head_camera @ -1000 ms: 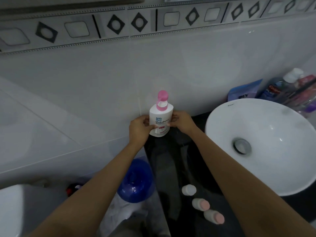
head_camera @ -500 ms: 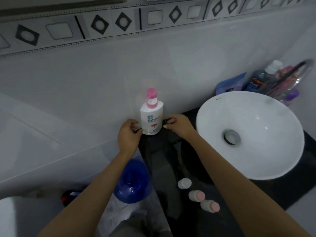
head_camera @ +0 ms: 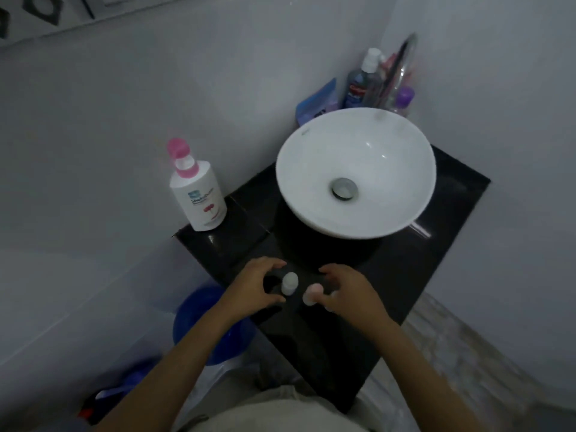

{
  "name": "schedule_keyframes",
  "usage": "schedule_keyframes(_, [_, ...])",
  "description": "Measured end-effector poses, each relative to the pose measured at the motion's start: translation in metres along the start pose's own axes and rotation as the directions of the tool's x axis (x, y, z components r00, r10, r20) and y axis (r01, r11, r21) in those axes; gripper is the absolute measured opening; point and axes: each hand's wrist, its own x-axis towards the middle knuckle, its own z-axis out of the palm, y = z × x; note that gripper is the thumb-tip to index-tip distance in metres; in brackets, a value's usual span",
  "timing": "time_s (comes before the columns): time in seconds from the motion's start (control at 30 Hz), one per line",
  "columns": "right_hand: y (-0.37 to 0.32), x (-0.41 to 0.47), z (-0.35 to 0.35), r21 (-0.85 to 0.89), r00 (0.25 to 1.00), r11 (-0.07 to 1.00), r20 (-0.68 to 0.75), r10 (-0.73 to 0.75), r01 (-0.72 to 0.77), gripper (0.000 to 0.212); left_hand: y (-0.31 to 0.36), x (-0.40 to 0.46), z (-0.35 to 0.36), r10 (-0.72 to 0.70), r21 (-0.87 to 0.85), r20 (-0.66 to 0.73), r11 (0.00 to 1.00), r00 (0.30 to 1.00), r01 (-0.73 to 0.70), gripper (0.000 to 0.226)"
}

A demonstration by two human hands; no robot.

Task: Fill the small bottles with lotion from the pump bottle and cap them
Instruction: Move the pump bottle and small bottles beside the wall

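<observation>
Bathroom counter (head_camera: 414, 275) | my left hand (head_camera: 253, 287) and right hand (head_camera: 348, 293), fingers curled apart, reach two small bottles (head_camera: 290, 283) | pump bottle (head_camera: 199, 196) stands well back | filling apparently not begun

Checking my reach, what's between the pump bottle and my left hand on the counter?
Head view: only bare black counter lies between the pump bottle and the left hand.

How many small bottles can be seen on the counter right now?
2 clearly: a white-capped small bottle by the left hand, a pink-capped small bottle at the right hand. Another may be hidden under that hand.
</observation>
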Motion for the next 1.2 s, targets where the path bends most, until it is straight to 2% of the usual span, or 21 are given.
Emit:
schedule_keyframes(0.07, [0.006,-0.001,0.01,-0.253,0.996,0.963,-0.006,-0.093,0.089,0.055,0.001,0.004,0.006,-0.007,0.018,0.028,1.0,1.0,0.007,0.066])
schedule_keyframes(0.13, [0.006,0.001,0.017,-0.403,0.993,0.909,-0.007,-0.12,0.107,0.045,0.005,0.006,0.011,-0.015,0.025,0.021,1.0,1.0,0.014,0.058])
schedule_keyframes(0.27, [0.004,0.003,0.023,-0.483,0.993,0.871,-0.012,-0.114,0.094,0.029,0.009,0.007,0.017,-0.007,0.059,-0.009,0.998,1.0,0.008,0.041])
schedule_keyframes(0.4, [0.0,0.005,0.025,-0.513,0.989,0.849,0.002,-0.145,0.126,0.026,0.011,0.006,0.019,-0.005,0.059,-0.039,0.998,0.999,0.007,0.029])
schedule_keyframes(0.5, [-0.005,0.008,0.023,-0.506,0.982,0.848,-0.014,-0.187,0.155,0.025,0.011,0.001,0.014,-0.003,0.04,-0.075,0.999,0.997,0.006,0.025])
schedule_keyframes(0.63, [-0.024,0.02,0.017,-0.415,0.966,0.882,-0.029,-0.258,0.223,0.025,0.008,-0.008,-0.005,-0.07,-0.022,-0.212,0.998,0.975,0.067,0.028])
schedule_keyframes(0.77, [-0.059,0.046,0.012,-0.272,0.943,0.907,0.002,-0.332,0.32,0.027,-0.002,-0.015,-0.038,-0.173,-0.107,-0.404,0.984,0.898,0.142,0.029])
schedule_keyframes(0.87, [-0.089,0.074,0.015,-0.16,0.939,0.925,0.072,-0.336,0.343,0.026,-0.012,-0.014,-0.059,-0.267,-0.175,-0.495,0.963,0.827,0.206,0.03])
schedule_keyframes(1.0, [-0.124,0.117,0.033,-0.141,0.936,0.93,0.138,-0.323,0.341,0.025,-0.024,-0.004,-0.074,-0.355,-0.235,-0.547,0.934,0.758,0.267,0.028])
schedule_keyframes(1.2, [-0.142,0.162,0.064,-0.111,0.934,0.936,0.172,-0.314,0.335,0.022,-0.041,0.013,-0.08,-0.43,-0.256,-0.573,0.903,0.698,0.346,0.021])
